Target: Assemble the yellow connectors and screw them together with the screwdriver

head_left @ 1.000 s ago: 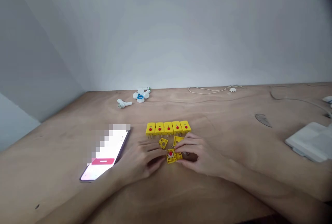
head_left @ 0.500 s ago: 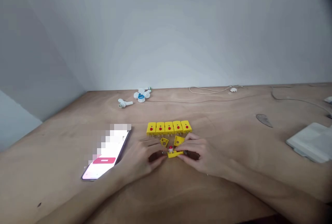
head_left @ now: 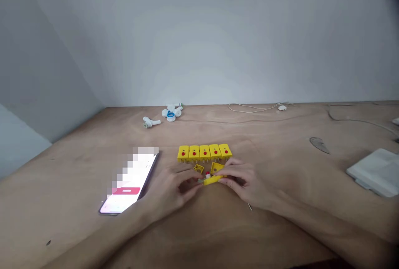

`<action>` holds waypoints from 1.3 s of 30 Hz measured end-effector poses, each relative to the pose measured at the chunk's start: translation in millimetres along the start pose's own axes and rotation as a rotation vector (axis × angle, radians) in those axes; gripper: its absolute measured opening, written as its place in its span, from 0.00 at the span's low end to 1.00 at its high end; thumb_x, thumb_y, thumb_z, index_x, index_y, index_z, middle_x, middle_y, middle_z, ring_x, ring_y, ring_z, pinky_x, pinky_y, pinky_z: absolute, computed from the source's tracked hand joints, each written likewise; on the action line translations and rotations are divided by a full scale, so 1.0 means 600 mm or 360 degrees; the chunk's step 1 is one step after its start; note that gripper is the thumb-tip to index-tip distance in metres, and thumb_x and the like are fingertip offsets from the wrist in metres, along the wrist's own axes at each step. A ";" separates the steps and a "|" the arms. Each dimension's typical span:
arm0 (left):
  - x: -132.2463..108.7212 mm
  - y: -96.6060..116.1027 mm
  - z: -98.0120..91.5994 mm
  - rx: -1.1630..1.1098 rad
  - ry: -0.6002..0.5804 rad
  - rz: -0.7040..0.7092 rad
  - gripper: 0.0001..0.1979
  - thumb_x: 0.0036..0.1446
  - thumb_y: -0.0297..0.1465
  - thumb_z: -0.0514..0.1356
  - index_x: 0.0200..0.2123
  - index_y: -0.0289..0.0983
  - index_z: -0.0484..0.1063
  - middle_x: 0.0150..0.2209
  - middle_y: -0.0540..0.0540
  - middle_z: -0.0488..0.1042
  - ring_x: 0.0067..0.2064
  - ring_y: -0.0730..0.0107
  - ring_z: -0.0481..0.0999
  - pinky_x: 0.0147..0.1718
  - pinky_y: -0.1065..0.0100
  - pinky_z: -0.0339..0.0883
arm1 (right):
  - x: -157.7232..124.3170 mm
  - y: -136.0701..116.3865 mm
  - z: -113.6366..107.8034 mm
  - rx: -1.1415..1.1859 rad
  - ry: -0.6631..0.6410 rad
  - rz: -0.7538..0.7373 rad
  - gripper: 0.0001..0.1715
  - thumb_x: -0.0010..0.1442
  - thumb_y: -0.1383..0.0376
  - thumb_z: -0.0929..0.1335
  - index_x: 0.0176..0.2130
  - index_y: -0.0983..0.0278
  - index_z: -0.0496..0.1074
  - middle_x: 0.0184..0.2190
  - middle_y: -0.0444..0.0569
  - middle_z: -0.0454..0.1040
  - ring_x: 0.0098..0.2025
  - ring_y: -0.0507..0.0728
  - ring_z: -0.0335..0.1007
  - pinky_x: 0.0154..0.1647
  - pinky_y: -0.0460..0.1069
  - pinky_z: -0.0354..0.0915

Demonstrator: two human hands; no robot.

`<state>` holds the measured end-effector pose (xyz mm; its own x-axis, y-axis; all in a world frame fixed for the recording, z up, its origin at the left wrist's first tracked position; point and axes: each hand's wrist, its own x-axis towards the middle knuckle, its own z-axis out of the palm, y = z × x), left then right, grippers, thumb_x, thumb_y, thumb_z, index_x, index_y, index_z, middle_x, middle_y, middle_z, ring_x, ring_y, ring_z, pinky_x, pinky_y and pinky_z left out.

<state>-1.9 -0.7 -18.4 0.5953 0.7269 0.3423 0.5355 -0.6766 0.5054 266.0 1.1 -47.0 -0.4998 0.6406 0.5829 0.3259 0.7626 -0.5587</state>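
Observation:
Between my two hands is a yellow plug half with a small red-topped white piece standing up from it. The thumb and fingers of my right hand pinch its right end. My left hand closes on its left end, where a metal pin seems to stick out between the fingertips. Just beyond lie two loose yellow housing pieces, the right one partly behind my right fingers. Farther back, several yellow plugs with red dots sit side by side, pins towards me.
A lit phone lies left of my left hand. White plastic fittings and a white cord are near the wall. A white case stands at the right. A thin pale piece shows below my right hand.
The yellow plug half has tilted, its right end rising a little, and my right fingers have shifted along it. The view has moved slightly.

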 end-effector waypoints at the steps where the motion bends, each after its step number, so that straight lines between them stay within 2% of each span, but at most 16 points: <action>1: -0.001 0.001 -0.001 -0.0007 0.0034 0.0027 0.09 0.66 0.32 0.60 0.44 0.41 0.80 0.40 0.45 0.82 0.40 0.61 0.80 0.40 0.65 0.73 | 0.000 -0.001 0.000 0.0025 0.0022 0.0020 0.11 0.69 0.66 0.69 0.49 0.59 0.79 0.33 0.49 0.77 0.35 0.56 0.71 0.35 0.50 0.68; 6: 0.000 0.010 -0.008 -0.0030 0.0161 0.0133 0.09 0.66 0.30 0.59 0.42 0.39 0.80 0.39 0.45 0.82 0.38 0.64 0.80 0.37 0.67 0.73 | 0.007 -0.012 -0.004 0.0105 0.0051 0.0143 0.09 0.68 0.65 0.70 0.46 0.59 0.80 0.33 0.48 0.78 0.35 0.56 0.72 0.37 0.51 0.68; 11: 0.003 0.020 -0.015 -0.0072 0.0153 0.0100 0.08 0.65 0.29 0.59 0.41 0.39 0.80 0.38 0.47 0.82 0.37 0.65 0.80 0.37 0.67 0.74 | 0.013 -0.017 -0.006 0.0144 0.0045 0.0058 0.09 0.68 0.66 0.70 0.47 0.59 0.79 0.38 0.49 0.82 0.39 0.58 0.73 0.44 0.54 0.69; 20: 0.007 0.030 -0.018 -0.0234 0.0192 -0.0025 0.06 0.64 0.28 0.62 0.40 0.40 0.81 0.35 0.50 0.82 0.35 0.68 0.80 0.36 0.70 0.72 | 0.009 -0.019 -0.006 0.0189 0.0082 0.0158 0.07 0.68 0.68 0.69 0.43 0.60 0.80 0.33 0.47 0.79 0.37 0.56 0.72 0.40 0.51 0.68; 26: 0.008 0.039 -0.022 -0.0315 0.0177 -0.0137 0.06 0.64 0.31 0.62 0.38 0.39 0.81 0.34 0.49 0.82 0.34 0.66 0.80 0.36 0.69 0.73 | 0.010 -0.023 -0.007 0.0129 0.0090 0.0110 0.08 0.69 0.66 0.69 0.43 0.60 0.80 0.31 0.48 0.79 0.35 0.57 0.72 0.39 0.52 0.69; 30: 0.009 0.040 -0.021 -0.0335 0.0204 -0.0141 0.06 0.64 0.30 0.62 0.39 0.39 0.81 0.35 0.48 0.82 0.35 0.66 0.80 0.36 0.69 0.74 | 0.011 -0.027 -0.008 0.0098 0.0111 0.0107 0.09 0.69 0.64 0.68 0.43 0.61 0.80 0.31 0.49 0.79 0.35 0.57 0.73 0.39 0.52 0.71; 39: 0.002 0.034 -0.016 -0.0424 0.0290 -0.0080 0.06 0.65 0.29 0.62 0.41 0.39 0.80 0.39 0.47 0.83 0.40 0.65 0.82 0.41 0.69 0.76 | 0.010 -0.029 -0.007 0.0127 0.0145 0.0032 0.07 0.66 0.68 0.71 0.44 0.61 0.80 0.33 0.48 0.80 0.35 0.56 0.74 0.39 0.52 0.71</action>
<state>4.3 -12.6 -0.1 0.4423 0.7839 0.4357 0.3714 -0.6022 0.7067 260.7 -7.8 -31.6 -0.4178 0.6638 0.6203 0.2684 0.7425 -0.6137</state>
